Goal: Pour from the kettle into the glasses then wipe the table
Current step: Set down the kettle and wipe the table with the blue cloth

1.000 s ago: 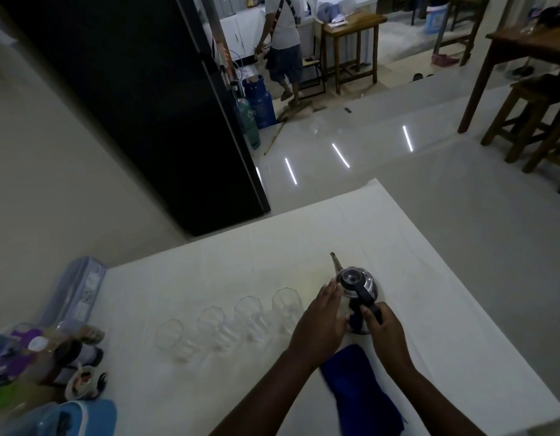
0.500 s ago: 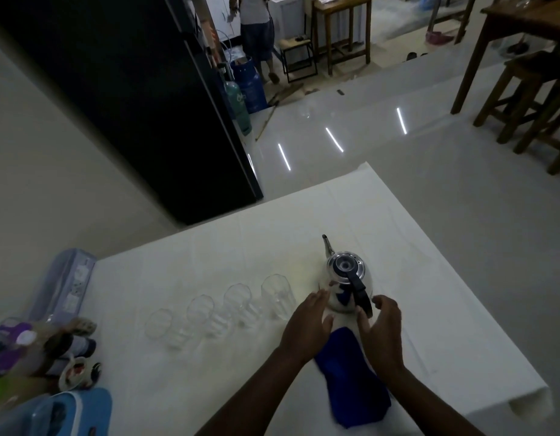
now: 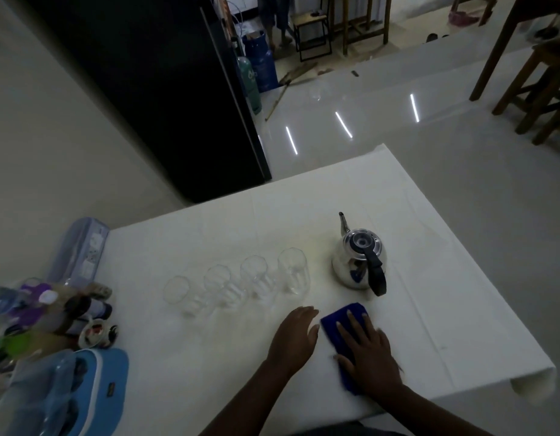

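A shiny metal kettle (image 3: 355,262) with a black handle and lid knob stands upright on the white table (image 3: 209,357), spout pointing away. Left of it, several clear glasses (image 3: 292,272) stand in a row. A blue cloth (image 3: 335,322) lies flat in front of the kettle. My right hand (image 3: 366,350) presses flat on the cloth with straight, spread fingers. My left hand (image 3: 296,338) rests flat on the table just left of the cloth, holding nothing. Both hands are apart from the kettle.
Bottles, a small cup and a blue container (image 3: 93,385) crowd the table's left end, with a pale power strip (image 3: 80,250) behind them. A black fridge (image 3: 152,89) stands beyond the table. Wooden stools (image 3: 543,80) stand far right; a person stands far back.
Both hands have let go of the kettle and drawn back toward me. The right hand now lies flat on the blue cloth and the left rests on the table.
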### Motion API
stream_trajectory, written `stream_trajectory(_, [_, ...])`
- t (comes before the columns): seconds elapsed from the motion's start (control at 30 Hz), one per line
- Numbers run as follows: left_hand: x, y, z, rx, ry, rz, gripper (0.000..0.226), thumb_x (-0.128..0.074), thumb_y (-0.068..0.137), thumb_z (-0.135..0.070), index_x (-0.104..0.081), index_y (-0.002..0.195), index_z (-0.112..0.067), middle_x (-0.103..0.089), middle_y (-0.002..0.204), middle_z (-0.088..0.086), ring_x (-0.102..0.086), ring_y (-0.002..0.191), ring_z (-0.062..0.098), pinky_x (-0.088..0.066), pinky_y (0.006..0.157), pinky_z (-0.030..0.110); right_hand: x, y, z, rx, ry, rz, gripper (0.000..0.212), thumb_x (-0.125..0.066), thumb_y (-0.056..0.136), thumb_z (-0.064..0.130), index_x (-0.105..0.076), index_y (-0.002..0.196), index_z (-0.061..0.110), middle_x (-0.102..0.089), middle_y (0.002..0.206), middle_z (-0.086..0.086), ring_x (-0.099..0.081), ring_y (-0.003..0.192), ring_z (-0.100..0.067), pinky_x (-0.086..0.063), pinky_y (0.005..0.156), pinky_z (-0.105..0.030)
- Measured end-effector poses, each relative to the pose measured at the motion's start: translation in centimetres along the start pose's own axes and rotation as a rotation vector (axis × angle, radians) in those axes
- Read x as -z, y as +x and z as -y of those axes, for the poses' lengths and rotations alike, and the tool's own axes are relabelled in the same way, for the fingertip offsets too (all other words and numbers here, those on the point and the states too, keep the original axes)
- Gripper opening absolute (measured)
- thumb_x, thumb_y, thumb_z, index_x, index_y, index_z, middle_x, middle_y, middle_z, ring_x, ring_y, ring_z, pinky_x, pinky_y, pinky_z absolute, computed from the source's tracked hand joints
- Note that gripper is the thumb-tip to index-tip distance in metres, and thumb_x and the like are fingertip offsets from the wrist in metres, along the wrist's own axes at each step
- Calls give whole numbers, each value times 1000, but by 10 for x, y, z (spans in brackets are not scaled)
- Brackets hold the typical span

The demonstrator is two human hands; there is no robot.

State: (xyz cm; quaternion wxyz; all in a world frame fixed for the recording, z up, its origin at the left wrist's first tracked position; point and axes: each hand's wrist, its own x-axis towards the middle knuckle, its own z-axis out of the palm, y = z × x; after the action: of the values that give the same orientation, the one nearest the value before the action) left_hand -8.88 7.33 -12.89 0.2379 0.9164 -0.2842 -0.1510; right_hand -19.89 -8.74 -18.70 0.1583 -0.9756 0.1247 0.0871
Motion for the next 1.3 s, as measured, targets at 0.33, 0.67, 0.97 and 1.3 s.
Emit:
stream_trajectory(0.33, [11,-58,72,86,-22,-70,47,-37,89,-43,-59,123,-20,-61,128,0,-52,122,17,-39,106,34,-11,8,20,-82,51,-39,66,1,93,45,-48,132,23,-43,144,-7,-33,135,-29,-36,105,-38])
stream_trajectory(0.67, [34,-82,136,119,-75,-107,50,-35,89,-44,-59,124,-18,-60,129,0,-50,124,17,-33,107,27,-23,38,88,-128,143,-116,46,-37,91,22,-40,136,27,-30,150,-4,-25,139,-31,-45,96,-47])
stream_trajectory(0.97, [38,-101,168,120,-88,-36,39,-47,94,-32,-53,131,-20,-53,137,-1,-42,131,16,-25,110,24,-47,38,130,172,-8,-20,70,-73,71,19,-43,134,28,-40,144,0,-33,134,-28,-43,98,-43])
stream_trajectory(1.3, [47,-108,190,95,-64,-97,48,-35,89,-39,-59,124,-16,-58,132,4,-47,128,22,-31,108,32,-51,54,165,-69,125,-136,58,-60,82,4,-44,134,23,-41,145,-4,-29,137,-36,-40,101,-54])
